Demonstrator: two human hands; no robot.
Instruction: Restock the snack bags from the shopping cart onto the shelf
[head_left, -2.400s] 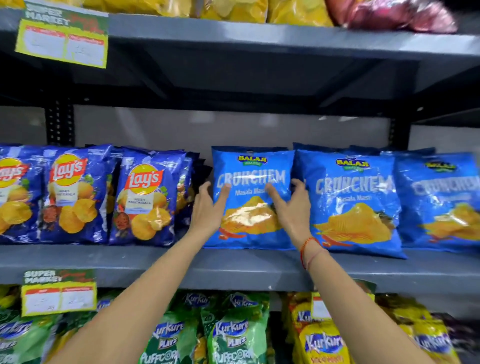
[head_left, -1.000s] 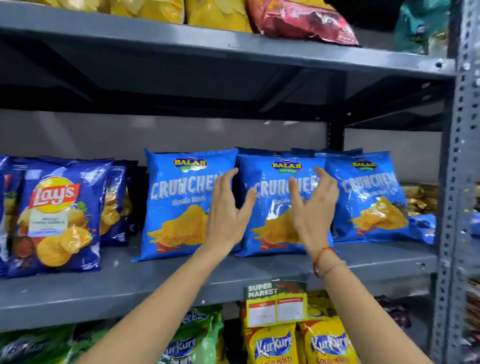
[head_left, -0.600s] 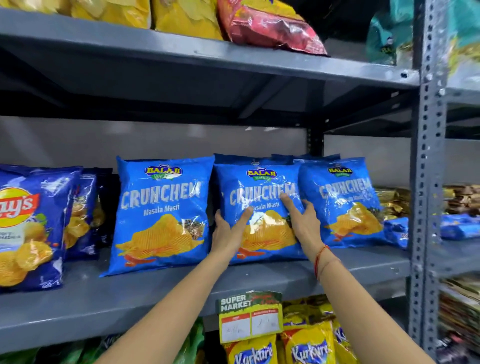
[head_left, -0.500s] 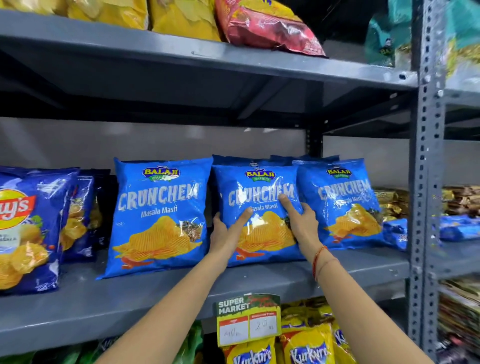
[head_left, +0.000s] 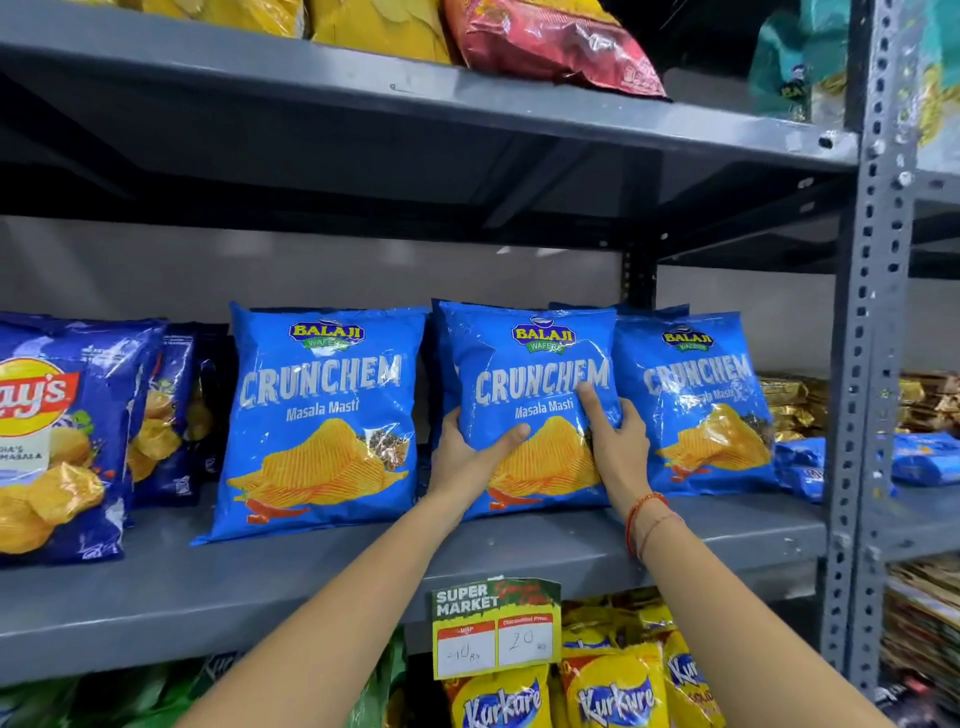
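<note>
Three blue Balaji Crunchem bags stand upright in a row on the grey middle shelf (head_left: 311, 582). The middle Crunchem bag (head_left: 535, 358) is held from both sides. My left hand (head_left: 460, 457) grips its lower left edge with the thumb across the front. My right hand (head_left: 618, 441) holds its right edge, index finger pointing up on the front. The left Crunchem bag (head_left: 322, 415) and the right Crunchem bag (head_left: 696, 405) stand free beside it. The shopping cart is out of view.
Dark blue Lay's bags (head_left: 57, 431) fill the shelf's left end. Yellow Kurkure bags (head_left: 613, 691) sit below, behind a price tag (head_left: 496, 629). Yellow and red bags (head_left: 550, 41) lie on the upper shelf. A perforated grey upright (head_left: 867, 364) bounds the right side.
My hands left the first Crunchem bag and went to the middle one, closing on its two sides. The view has swung to the right along the shelf and moved closer.
</note>
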